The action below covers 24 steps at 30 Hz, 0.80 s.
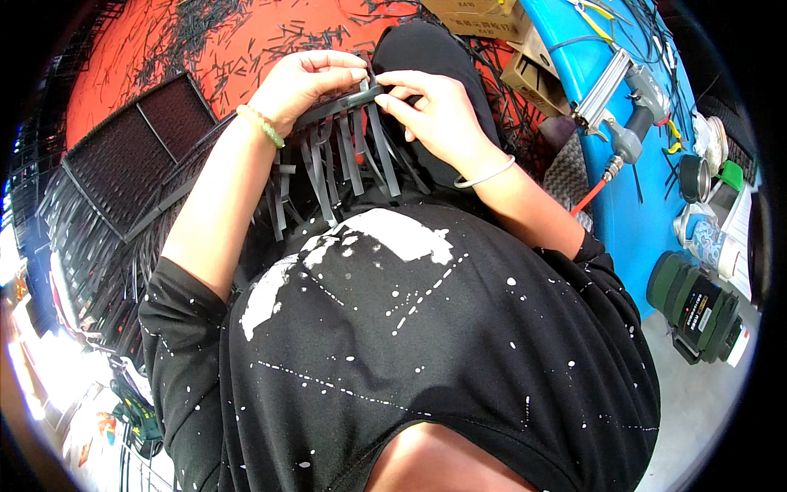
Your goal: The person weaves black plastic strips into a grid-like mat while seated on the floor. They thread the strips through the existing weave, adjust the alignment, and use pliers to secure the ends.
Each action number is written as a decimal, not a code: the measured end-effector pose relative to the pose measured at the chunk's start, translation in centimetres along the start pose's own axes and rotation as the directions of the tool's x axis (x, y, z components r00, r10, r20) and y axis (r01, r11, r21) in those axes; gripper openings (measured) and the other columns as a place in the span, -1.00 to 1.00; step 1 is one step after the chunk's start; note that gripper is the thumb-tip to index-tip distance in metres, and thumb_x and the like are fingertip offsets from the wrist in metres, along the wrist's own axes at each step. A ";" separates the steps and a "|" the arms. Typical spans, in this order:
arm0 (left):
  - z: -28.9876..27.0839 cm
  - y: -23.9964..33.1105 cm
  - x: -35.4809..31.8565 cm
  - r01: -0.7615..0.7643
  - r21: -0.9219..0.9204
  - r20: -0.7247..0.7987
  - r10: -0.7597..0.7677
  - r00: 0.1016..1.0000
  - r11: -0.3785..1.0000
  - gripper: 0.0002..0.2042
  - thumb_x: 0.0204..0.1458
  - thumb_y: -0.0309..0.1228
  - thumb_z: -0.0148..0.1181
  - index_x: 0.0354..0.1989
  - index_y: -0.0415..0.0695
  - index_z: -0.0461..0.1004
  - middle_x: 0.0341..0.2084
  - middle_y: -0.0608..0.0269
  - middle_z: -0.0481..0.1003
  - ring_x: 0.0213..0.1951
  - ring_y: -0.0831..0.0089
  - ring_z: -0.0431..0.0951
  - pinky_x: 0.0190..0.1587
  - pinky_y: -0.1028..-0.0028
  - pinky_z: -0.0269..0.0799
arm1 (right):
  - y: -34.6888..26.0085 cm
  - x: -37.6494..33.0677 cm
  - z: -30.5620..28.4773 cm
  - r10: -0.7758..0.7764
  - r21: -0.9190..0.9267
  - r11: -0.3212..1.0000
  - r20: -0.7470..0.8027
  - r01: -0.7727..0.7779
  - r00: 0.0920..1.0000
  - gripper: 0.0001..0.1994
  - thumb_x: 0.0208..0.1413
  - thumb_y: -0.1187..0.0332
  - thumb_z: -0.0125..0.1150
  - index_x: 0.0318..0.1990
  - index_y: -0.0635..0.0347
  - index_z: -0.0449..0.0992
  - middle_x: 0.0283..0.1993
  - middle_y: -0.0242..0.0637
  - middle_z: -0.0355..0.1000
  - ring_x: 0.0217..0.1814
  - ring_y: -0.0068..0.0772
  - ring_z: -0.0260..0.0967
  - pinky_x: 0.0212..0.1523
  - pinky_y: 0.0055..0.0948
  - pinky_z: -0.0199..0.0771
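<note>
Near the top middle, a dark frame bar (350, 102) lies across my lap, with several flat grey-black plastic strips (321, 168) hanging from it. My left hand (316, 82), wearing a beaded bracelet, is closed with thumb and forefinger pinching a strip end just above the bar. Close beside it, my right hand (434, 111), with a pale bangle, is closed at the strip and bar, its thumb and forefinger pressed toward each other. Where exactly the fingertips grip is partly hidden. Toward the left the bar continues to a dark woven panel (135, 152) in a frame.
Black strip offcuts litter the red floor covering (238, 53). On the right stands a blue table (590, 49) with an air-powered staple gun (631, 123), a metal cup (693, 179) and cables. A cardboard box (533, 82) sits beside it; a dark green container (697, 307) is lower right.
</note>
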<state>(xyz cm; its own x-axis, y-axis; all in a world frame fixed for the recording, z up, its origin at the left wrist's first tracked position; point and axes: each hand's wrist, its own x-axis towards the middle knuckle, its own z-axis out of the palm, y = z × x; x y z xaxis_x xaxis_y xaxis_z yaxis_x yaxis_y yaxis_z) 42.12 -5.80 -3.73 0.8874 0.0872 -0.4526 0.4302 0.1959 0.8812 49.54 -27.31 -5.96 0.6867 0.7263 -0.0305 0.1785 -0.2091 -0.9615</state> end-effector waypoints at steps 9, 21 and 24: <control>1.2 0.4 -1.0 -0.069 0.170 -0.090 0.086 0.992 0.983 -0.72 0.12 -0.46 0.33 0.00 -0.23 0.59 -0.25 0.25 0.66 -0.27 0.59 0.63 -0.13 0.60 0.55 | 0.3 -0.1 0.2 -0.039 -0.030 0.999 -0.039 0.038 0.998 -0.74 0.10 0.32 0.35 -0.06 0.17 0.63 -0.39 -0.26 0.62 -0.61 -0.45 0.51 -0.51 -0.46 0.46; 1.6 -0.3 -1.5 -0.204 0.303 -0.060 0.232 0.971 0.931 -0.70 0.17 -0.45 0.29 0.07 -0.22 0.58 -0.18 0.30 0.63 -0.17 0.66 0.57 -0.03 0.63 0.48 | 0.4 -0.2 0.3 -0.047 -0.061 0.997 -0.062 0.043 0.997 -0.74 0.09 0.32 0.36 -0.08 0.17 0.64 -0.41 -0.25 0.60 -0.62 -0.42 0.50 -0.52 -0.44 0.46; 1.3 -0.2 -1.5 -0.184 0.306 -0.040 0.205 0.978 0.934 -0.70 0.17 -0.45 0.29 0.07 -0.22 0.58 -0.18 0.31 0.63 -0.17 0.66 0.57 -0.03 0.62 0.48 | 0.5 -0.1 0.3 -0.064 -0.057 0.996 -0.054 0.061 0.996 -0.74 0.09 0.32 0.37 -0.08 0.17 0.64 -0.42 -0.25 0.60 -0.62 -0.42 0.50 -0.52 -0.44 0.47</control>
<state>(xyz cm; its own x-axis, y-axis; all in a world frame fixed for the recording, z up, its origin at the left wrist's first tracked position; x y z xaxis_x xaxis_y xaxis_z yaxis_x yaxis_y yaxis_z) 40.89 -7.27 -3.02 0.9496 0.1643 -0.2670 0.2894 -0.1318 0.9481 49.35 -27.29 -6.55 0.7108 0.7019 0.0462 0.2601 -0.2013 -0.9443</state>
